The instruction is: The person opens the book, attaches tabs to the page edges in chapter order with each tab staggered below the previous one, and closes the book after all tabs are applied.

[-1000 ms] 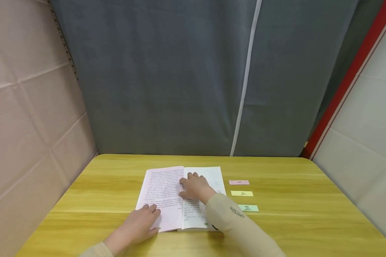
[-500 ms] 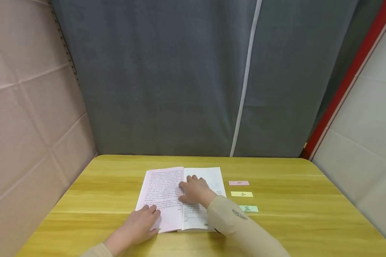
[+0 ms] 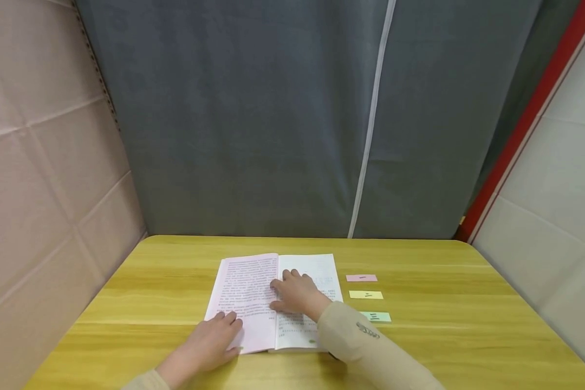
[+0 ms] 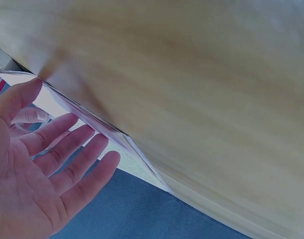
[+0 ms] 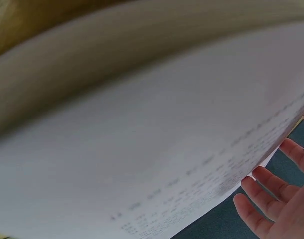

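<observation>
An open book lies on the table, its left page (image 3: 246,287) pinkish and its right page (image 3: 317,266) white, both printed with lines of text. My left hand (image 3: 214,338) rests on the lower left corner of the pink page, fingers extended. In the left wrist view its thumb and fingers (image 4: 75,172) are spread along the book's edge. My right hand (image 3: 298,293) presses on the white page beside the centre fold, fingertips reaching the fold. The right wrist view shows those fingers (image 5: 264,196) slightly bent against the page. The right sleeve covers the white page's lower right part.
Right of the book, three paper strips lie in a column: pink (image 3: 362,278), yellow (image 3: 366,295) and green (image 3: 377,317), each with dark strokes. The right forearm partly overlaps the green strip's side. A grey curtain (image 3: 263,135) hangs behind the wooden table (image 3: 448,325).
My right hand has slid a little down along the fold, towards me, still on the book. The left hand has stayed in place.
</observation>
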Available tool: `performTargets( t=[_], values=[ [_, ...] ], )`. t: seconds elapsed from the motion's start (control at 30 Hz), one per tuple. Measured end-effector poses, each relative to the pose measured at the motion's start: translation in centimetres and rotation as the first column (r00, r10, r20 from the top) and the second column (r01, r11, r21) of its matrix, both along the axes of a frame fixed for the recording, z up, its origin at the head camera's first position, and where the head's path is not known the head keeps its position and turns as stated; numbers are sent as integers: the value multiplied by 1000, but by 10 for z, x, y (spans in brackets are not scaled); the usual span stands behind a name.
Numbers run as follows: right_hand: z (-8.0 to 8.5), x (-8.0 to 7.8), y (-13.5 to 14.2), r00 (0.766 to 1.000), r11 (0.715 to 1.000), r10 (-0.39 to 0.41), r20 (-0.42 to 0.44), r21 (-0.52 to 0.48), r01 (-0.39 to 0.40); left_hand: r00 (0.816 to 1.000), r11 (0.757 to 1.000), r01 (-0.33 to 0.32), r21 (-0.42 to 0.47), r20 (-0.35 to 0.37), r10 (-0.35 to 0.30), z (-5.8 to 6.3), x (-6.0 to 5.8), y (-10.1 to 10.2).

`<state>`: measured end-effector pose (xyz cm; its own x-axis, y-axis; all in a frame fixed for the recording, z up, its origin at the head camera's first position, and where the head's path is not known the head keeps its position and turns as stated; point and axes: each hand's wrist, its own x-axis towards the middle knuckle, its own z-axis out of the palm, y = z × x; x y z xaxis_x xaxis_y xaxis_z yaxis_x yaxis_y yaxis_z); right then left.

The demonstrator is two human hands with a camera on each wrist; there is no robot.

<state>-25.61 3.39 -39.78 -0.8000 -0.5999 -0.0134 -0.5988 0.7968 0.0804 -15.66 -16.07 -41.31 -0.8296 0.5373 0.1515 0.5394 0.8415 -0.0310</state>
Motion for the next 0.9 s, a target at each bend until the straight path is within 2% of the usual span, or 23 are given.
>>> performTargets(
  t=[0.43, 0.7, 0.9],
  values=[
    [1, 7, -1, 1000, 998, 22, -14, 56, -21, 1000, 1000, 9, 2, 5, -9, -1, 1, -1],
    [0, 15, 2, 997, 997, 75, -34, 39, -73, 1000, 1000, 1, 3, 7, -1, -1, 1, -1],
    [-1, 16, 3, 996, 996, 80, -42, 32, -78, 1000, 1000, -8, 8, 11, 8, 0, 1, 0]
  ],
)
